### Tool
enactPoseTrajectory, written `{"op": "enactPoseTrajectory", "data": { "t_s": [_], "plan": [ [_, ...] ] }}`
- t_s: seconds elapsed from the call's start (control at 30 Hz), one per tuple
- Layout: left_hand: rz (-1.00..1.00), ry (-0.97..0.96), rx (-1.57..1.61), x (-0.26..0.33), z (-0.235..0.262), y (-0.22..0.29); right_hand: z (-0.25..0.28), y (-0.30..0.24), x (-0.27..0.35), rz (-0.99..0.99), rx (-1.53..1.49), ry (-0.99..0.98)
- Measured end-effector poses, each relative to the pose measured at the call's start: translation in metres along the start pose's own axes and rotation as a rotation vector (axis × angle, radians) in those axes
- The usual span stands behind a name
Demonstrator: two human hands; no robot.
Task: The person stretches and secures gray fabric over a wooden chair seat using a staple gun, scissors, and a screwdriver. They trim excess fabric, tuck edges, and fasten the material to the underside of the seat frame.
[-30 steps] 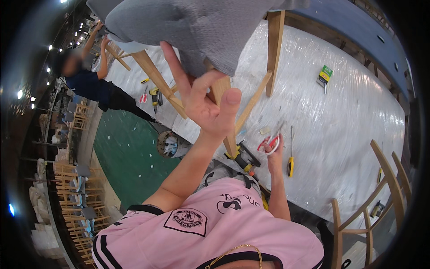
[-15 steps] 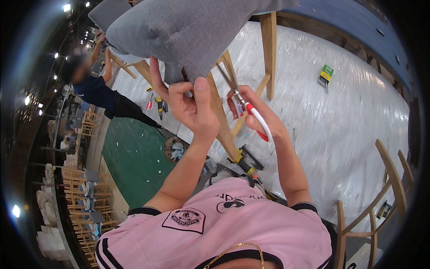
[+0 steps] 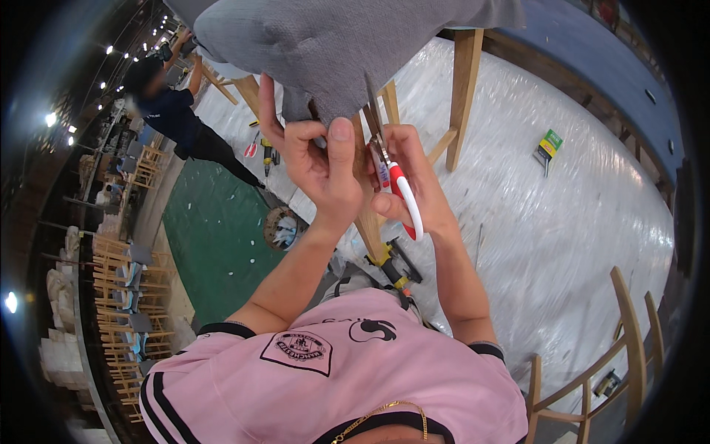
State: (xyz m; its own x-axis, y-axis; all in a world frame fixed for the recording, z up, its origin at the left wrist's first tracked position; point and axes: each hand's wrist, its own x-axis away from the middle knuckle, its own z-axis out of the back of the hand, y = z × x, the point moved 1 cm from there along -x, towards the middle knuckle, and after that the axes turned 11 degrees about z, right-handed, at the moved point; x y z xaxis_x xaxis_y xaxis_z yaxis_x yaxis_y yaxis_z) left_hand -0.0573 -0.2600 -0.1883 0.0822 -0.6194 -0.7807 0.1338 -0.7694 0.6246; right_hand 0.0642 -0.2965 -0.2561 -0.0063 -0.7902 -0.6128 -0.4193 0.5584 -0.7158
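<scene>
Left hand [image 3: 318, 166] is closed, pinching the loose lower edge of the grey fabric [image 3: 333, 44] between thumb and fingers; we hold it pulled down against the wooden leg [image 3: 366, 214]. Right hand [image 3: 414, 185] is wrapped shut round the scissors [image 3: 392, 177], fingers through the red-and-white loops. Blades point up, long axis near vertical, tips right at the fabric edge, just right of the left thumb. We can't tell how far the blades are parted. Key relation: the fabric lies directly above both hands, and its pinched edge sits between them; the right hand's blade is the nearer tool, the left hand already touches the cloth. The fabric is a coarse woven grey, stretched over a padded seat with soft rounded corners. The legs are pale bare wood, square-section, splayed. Under us is a yellow-and-black power tool [image 3: 396, 270] on the glossy, wrinkled plastic sheet [image 3: 562, 222] that covers the floor. A small green box [image 3: 548, 144] lies well off to the right. A second person [image 3: 177, 122] works far left by a green mat [image 3: 214, 244].
</scene>
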Motion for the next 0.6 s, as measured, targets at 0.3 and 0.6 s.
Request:
{"op": "enactPoseTrajectory", "data": {
  "t_s": [0.3, 0.6],
  "plan": [
    [-0.029, -0.029, -0.031, -0.002, -0.004, 0.003, 0.001, 0.002, 0.0, 0.031, -0.036, 0.074],
    [-0.051, -0.03, 0.05, -0.005, -0.003, -0.003, 0.004, 0.011, 0.007, -0.004, -0.027, 0.096]
  ]
}}
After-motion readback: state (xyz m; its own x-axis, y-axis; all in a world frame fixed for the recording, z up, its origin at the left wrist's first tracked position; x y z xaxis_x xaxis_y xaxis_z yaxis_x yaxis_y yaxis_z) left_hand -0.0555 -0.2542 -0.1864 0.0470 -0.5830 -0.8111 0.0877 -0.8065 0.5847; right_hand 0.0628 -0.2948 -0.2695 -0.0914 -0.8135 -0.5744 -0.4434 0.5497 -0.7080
